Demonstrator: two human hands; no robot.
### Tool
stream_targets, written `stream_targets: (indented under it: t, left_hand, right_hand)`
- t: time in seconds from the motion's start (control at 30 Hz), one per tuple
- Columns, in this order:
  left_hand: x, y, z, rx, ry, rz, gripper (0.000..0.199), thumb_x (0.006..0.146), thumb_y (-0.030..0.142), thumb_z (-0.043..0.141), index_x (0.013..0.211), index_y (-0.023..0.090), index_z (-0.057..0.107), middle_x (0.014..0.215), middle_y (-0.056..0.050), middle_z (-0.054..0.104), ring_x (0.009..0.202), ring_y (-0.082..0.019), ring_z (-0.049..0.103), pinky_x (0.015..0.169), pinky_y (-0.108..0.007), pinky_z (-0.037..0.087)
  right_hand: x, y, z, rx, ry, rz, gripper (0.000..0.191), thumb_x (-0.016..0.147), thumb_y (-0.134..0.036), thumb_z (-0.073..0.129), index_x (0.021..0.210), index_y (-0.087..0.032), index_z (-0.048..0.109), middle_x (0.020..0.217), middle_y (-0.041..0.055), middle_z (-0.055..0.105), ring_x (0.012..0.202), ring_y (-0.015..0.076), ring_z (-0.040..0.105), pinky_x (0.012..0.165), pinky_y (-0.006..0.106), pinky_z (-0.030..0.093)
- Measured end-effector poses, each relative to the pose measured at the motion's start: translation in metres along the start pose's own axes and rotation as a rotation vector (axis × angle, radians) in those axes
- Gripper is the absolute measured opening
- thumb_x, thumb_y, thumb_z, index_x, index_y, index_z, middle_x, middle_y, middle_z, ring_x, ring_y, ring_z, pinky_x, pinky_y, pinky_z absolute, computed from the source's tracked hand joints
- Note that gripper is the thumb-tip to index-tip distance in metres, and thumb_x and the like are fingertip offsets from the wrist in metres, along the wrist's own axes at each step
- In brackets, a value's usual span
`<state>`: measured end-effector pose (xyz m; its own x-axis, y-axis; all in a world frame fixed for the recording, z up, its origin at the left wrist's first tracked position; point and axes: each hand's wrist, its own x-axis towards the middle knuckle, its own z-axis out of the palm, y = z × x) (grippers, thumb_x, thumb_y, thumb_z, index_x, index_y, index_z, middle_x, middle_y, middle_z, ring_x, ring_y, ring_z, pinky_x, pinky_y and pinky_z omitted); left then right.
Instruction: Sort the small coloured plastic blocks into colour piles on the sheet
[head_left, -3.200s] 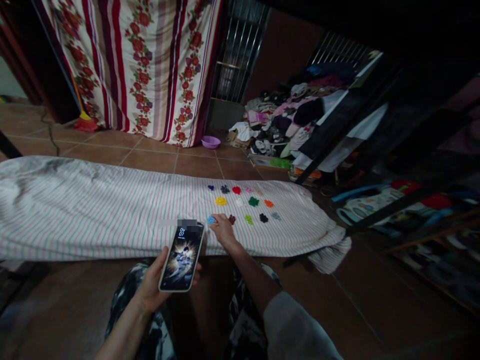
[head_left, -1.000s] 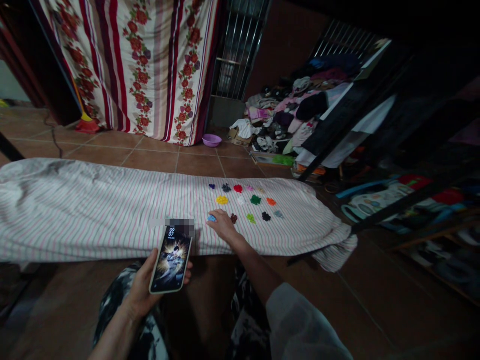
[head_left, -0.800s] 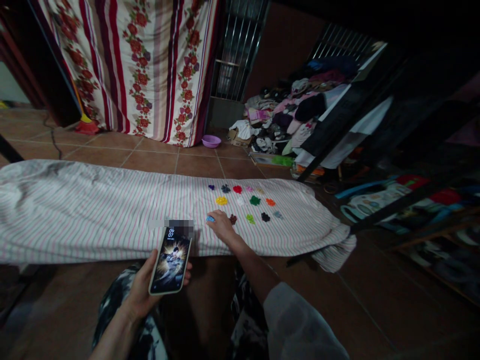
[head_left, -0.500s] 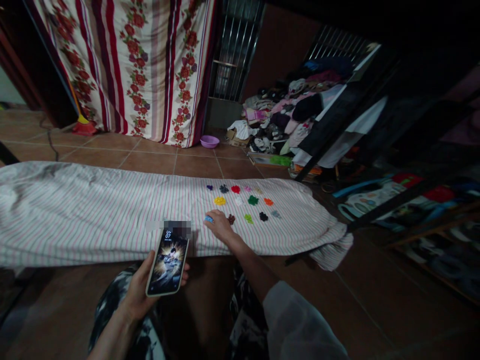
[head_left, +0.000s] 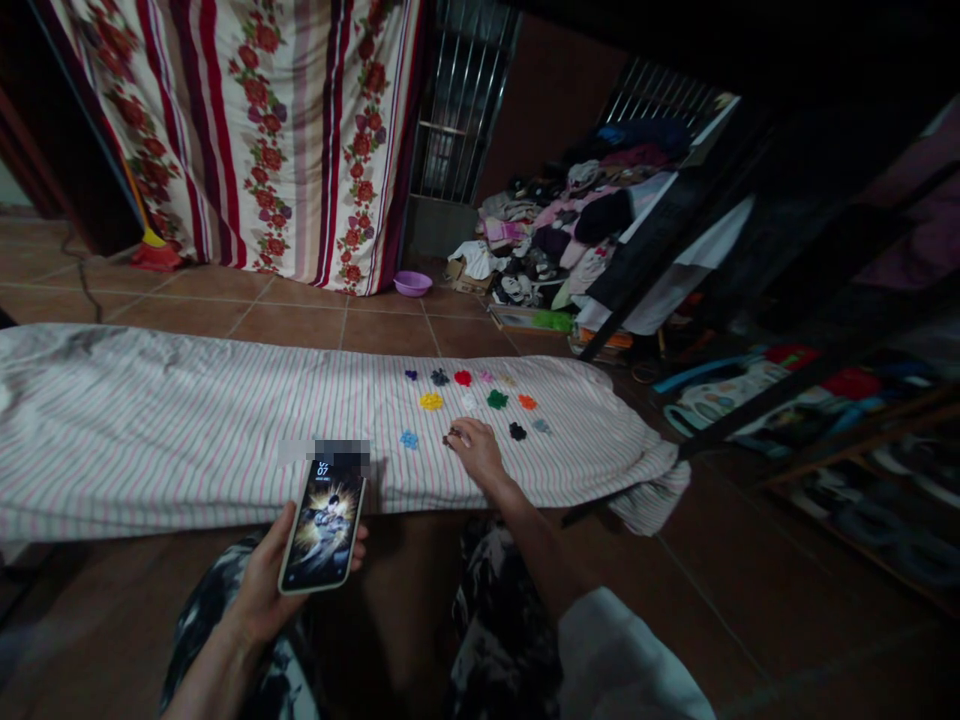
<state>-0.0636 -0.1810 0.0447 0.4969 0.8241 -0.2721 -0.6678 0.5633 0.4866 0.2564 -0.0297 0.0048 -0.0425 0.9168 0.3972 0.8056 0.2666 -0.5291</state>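
My left hand is wrapped round a phone with a lit screen, below the near edge of the striped cloth. On the cloth my right hand reaches down over the brown pile, its fingertips touching it; whether they grip a piece cannot be made out. Left of that hand lies a light blue pile, and a yellow pile is beyond. To the right are black and grey piles. Red, green and orange piles lie farther back.
A purple basin stands on the tiled floor beyond the cloth, near a floral curtain. A heap of clothes is at the back right. A dark metal post rises behind the cloth's right end.
My right hand has moved right, from the light blue pile to the brown one, uncovering the blue and hiding the lime green pile. My left hand still holds the phone. The view has shifted slightly.
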Motion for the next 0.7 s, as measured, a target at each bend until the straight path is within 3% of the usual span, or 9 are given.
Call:
stream_targets:
  t: [0.2, 0.43, 0.7]
  left_hand:
    - [0.003, -0.002, 0.005, 0.000, 0.062, -0.019, 0.055, 0.081, 0.052, 0.060, 0.106, 0.002, 0.064, 0.104, -0.023, 0.069, 0.090, -0.032, 0.069, 0.088, -0.043, 0.051]
    - [0.004, -0.002, 0.009, 0.027, 0.105, -0.023, 0.052, 0.081, 0.049, 0.060, 0.105, 0.003, 0.065, 0.103, -0.023, 0.070, 0.088, -0.032, 0.069, 0.087, -0.043, 0.052]
    - [0.005, -0.004, 0.010, 0.071, 0.161, -0.002, 0.046, 0.088, 0.042, 0.051, 0.106, 0.001, 0.064, 0.103, -0.024, 0.069, 0.089, -0.034, 0.069, 0.086, -0.047, 0.052]
  right_hand:
    - [-0.004, 0.005, 0.010, 0.029, -0.094, -0.079, 0.026, 0.074, -0.022, 0.065, 0.100, -0.023, 0.069, 0.117, 0.0081, 0.063, 0.111, 0.0232, 0.054, 0.098, 0.041, 0.039]
    - [0.000, -0.001, 0.013, 0.038, -0.119, -0.098, 0.016, 0.079, -0.016, 0.060, 0.092, -0.021, 0.069, 0.101, 0.0059, 0.068, 0.098, 0.0202, 0.058, 0.093, 0.038, 0.041]
    - [-0.003, 0.000, 0.019, 0.030, -0.083, -0.095, 0.016, 0.081, -0.015, 0.058, 0.092, -0.021, 0.069, 0.099, 0.0061, 0.066, 0.100, 0.0210, 0.055, 0.092, 0.036, 0.042]
